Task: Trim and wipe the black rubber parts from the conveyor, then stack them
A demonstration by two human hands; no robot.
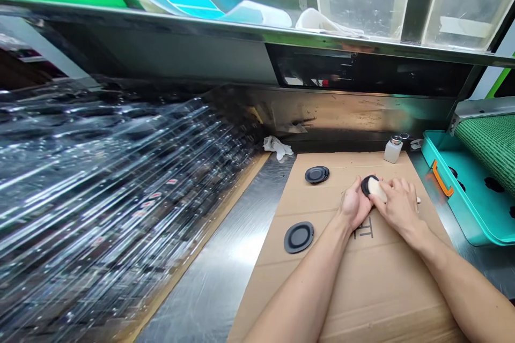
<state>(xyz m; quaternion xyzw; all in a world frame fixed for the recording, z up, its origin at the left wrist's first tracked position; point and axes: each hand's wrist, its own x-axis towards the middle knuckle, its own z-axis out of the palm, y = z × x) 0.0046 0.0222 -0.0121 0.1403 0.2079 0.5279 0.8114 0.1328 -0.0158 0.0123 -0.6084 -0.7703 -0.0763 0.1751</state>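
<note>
Left hand [354,204] grips a round black rubber disc [367,184] above the cardboard sheet [362,278]; right hand [396,204] presses a pale cloth pad [377,188] against its face, fingers curled closed around it.

Two discs [298,237] [316,174] lie on cardboard [362,278], left of hands.

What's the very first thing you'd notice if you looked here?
The two hands in the middle: the left hand holds a round black disc while the right hand presses a pale pad on it, over a brown cardboard sheet. On the left, a big stack of shiny clear plastic trays glitters.
</note>
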